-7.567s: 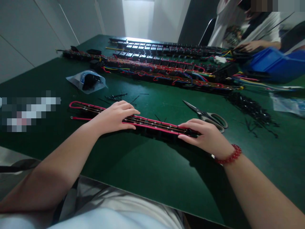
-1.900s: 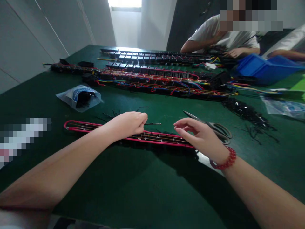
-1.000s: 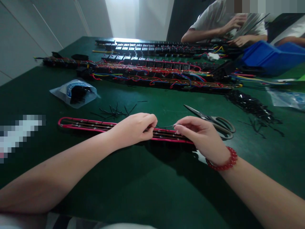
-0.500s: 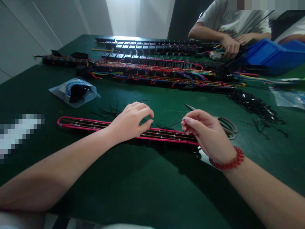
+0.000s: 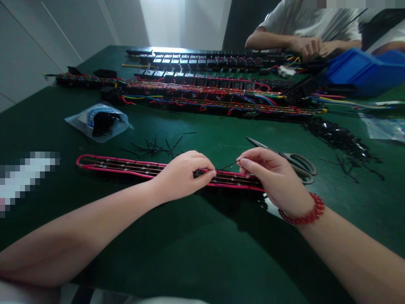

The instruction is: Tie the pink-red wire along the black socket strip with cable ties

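A long, narrow black strip with brass-coloured bars lies across the table, a red wire looped along its edges. Thumb and forefinger of my left hand are pinched together over the strip's middle; what is between them, if anything, I cannot make out. My right hand, wearing a red bead bracelet, pinches a thin black cable tie near the strip's right part. Scissors lie beside and partly behind the right hand. Several loose black cable ties are scattered behind the strip.
An open plastic bag of black ties lies at left. Wired black strips stretch across the back. A black pile of ties and a blue bin are at right. Across the table, a person's hands are at work.
My left hand has moved right and slightly down along the strip, and its fingers have closed into a pinch. My right hand has shifted slightly left, still holding the cable tie.
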Available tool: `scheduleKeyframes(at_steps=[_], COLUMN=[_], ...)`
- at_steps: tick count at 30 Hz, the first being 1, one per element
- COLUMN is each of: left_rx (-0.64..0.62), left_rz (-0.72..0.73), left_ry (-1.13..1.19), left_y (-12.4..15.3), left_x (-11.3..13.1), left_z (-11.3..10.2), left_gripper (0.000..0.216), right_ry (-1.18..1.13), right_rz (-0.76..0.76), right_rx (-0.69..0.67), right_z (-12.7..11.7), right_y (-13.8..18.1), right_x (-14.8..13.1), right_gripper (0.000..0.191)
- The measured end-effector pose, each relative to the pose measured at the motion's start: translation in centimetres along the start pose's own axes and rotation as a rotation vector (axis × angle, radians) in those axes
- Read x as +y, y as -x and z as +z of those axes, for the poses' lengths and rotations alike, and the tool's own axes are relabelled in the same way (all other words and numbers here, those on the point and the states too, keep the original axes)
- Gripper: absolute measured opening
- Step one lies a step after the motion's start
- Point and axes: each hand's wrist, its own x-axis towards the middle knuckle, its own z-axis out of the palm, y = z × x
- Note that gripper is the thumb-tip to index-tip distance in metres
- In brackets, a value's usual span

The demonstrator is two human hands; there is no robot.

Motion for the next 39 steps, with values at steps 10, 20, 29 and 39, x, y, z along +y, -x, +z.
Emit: scheduleKeyframes(at_steps=[10, 20, 29, 39], left_rx=[-0.008, -0.019, -0.153, -0.193], left_rz=[-0.008, -0.004, 0.027, -0.031], left_ry=[-0.002, -0.014, -0.258, -0.226], left_y=[-0.08, 0.02, 0.33, 0.13], left_x=[-0.14, -0.25, -0.32, -0.09], left_z=[0.11, 0.13, 0.85, 0.60], left_gripper=[0.014, 0.012, 0.038, 0.033], right_ry=[0.011, 0.006, -0.191, -0.110], right_rz=[-0.003, -0.006, 0.051, -0.012], right_rx=[-0.020, -0.038, -0.006, -0.003], right_z=[0.01, -0.03, 0.15, 0.47], right_y=[-0.01, -0.01, -0.11, -0.61], right_x=[0.10, 0.06, 0.03, -0.54], right_gripper=[0.012, 0.014, 0.012, 0.014])
